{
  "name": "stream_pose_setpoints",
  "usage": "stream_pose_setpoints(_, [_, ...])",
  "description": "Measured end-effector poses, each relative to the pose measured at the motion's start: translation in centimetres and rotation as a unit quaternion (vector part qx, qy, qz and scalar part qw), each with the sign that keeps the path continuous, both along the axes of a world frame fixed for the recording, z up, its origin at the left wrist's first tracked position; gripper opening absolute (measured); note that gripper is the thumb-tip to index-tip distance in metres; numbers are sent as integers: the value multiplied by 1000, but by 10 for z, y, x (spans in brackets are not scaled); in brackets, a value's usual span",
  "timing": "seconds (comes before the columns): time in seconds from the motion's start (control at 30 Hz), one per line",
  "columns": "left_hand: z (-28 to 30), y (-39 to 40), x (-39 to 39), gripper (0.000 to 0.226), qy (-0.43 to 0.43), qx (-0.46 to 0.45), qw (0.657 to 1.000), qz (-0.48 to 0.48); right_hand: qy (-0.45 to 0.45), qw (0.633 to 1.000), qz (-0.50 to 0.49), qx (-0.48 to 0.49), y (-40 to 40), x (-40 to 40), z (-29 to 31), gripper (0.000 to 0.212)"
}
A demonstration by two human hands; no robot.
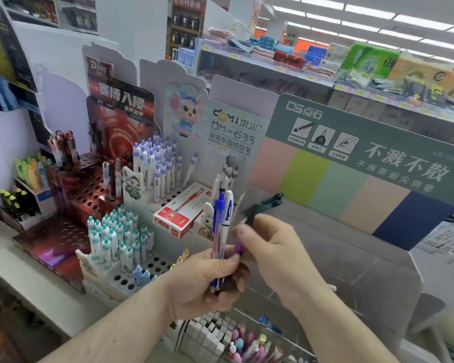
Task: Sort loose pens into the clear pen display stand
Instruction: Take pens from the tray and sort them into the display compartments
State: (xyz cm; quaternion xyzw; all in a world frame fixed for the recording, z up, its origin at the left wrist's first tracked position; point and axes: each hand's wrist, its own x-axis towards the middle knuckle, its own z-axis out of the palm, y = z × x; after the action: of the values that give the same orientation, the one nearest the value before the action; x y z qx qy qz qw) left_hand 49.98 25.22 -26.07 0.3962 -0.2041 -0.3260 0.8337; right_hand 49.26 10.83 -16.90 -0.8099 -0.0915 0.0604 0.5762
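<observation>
My left hand [202, 279] grips a small bunch of loose pens [222, 226], blue and white ones standing upright, tips down in my fist. My right hand [270, 247] is just to the right of the bunch and pinches a dark pen [252, 218] near its upper end; a purple pen part [237, 247] shows between the two hands. Behind my hands stands the clear pen display stand [333, 258], its stepped tiers mostly bare, with two dark green pens [273, 200] in an upper tier.
A white holed stand [152, 265] with teal-capped and purple-capped pens is at the left, a red pen box [181, 213] lying on it. A red holed stand [71, 205] sits further left. Boxes and pink pens fill a bin [236, 339] below. Store shelves rise behind.
</observation>
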Motion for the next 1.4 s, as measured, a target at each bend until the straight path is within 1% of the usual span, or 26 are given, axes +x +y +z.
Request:
stream_pose_setpoints(0.07, [2,0,1,18,17,-4,1000,19,-31,993,-68,90,-6,5,4,18])
stream_pose_setpoints(0.1, [3,0,2,19,39,1,998,46,-56,988,-83,115,-11,8,7,19])
stream_pose_setpoints(0.17, [3,-1,4,26,79,5,990,115,-91,984,-72,132,-23,7,13,25])
stream_pose_setpoints(0.2, [3,-2,5,29,89,1,985,149,-103,987,-59,112,-29,6,13,28])
stream_pose_setpoints(0.23, [4,-3,6,32,95,-6,979,178,-114,991,-38,60,-35,5,14,29])
stream_pose_setpoints(0.27, [6,-3,6,34,98,-16,975,201,-121,992,-12,-16,-40,3,13,27])
stream_pose_setpoints(0.33, [8,-3,6,37,104,-39,968,223,-121,978,47,-163,-49,0,12,20])
stream_pose_setpoints(0.37, [11,-3,5,38,105,-47,967,225,-119,965,73,-222,-53,0,12,23])
stream_pose_setpoints(0.43, [12,-4,3,39,106,-50,968,223,-123,937,103,-312,-57,-1,11,28])
stream_pose_setpoints(0.5, [11,-4,3,33,101,-39,971,214,-120,924,111,-345,-56,-3,11,28])
stream_pose_setpoints(0.53, [10,-5,4,33,95,-36,973,208,-118,925,110,-344,-57,-3,10,27])
stream_pose_setpoints(0.57, [9,-5,4,38,89,-32,975,203,-115,930,108,-333,-57,-4,10,27])
stream_pose_setpoints(0.63, [7,-4,5,48,79,-30,976,200,-96,950,91,-283,-61,-5,12,30])
stream_pose_setpoints(0.7, [5,-4,6,52,72,-37,977,197,-61,982,42,-172,-67,-5,14,30])
stream_pose_setpoints(0.77, [3,-6,5,48,75,-39,976,202,-37,998,-42,-9,-72,-1,13,25])
stream_pose_setpoints(0.8, [3,-9,4,40,74,-34,975,205,-25,993,-83,75,-73,1,11,20])
stream_pose_setpoints(0.83, [3,-12,3,27,72,-24,976,205,-18,981,-120,149,-72,2,8,15])
stream_pose_setpoints(0.87, [5,-16,1,15,70,-9,976,206,-18,968,-152,200,-69,4,5,11])
stream_pose_setpoints(0.9, [6,-19,0,14,70,8,976,206,-28,957,-182,224,-66,5,0,9])
stream_pose_setpoints(0.97, [8,-24,-2,20,70,28,976,206,-62,946,-221,227,-64,8,-5,10])
stream_pose_setpoints(1.03, [9,-24,-1,21,67,35,976,206,-108,935,-247,232,-66,11,-3,13])
stream_pose_setpoints(1.1, [8,-22,1,20,63,45,975,207,-169,911,-291,237,-73,17,2,14])
stream_pose_setpoints(1.17, [7,-21,1,19,61,52,975,206,-227,885,-340,221,-79,25,7,14])
stream_pose_setpoints(1.2, [7,-21,0,19,60,55,975,205,-245,879,-356,202,-82,31,7,14])
stream_pose_setpoints(1.27, [7,-21,-2,19,57,67,976,199,-254,881,-370,149,-86,44,-1,15])
stream_pose_setpoints(1.4, [8,-20,-5,18,43,92,978,184,-251,910,-328,-43,-87,66,-21,25])
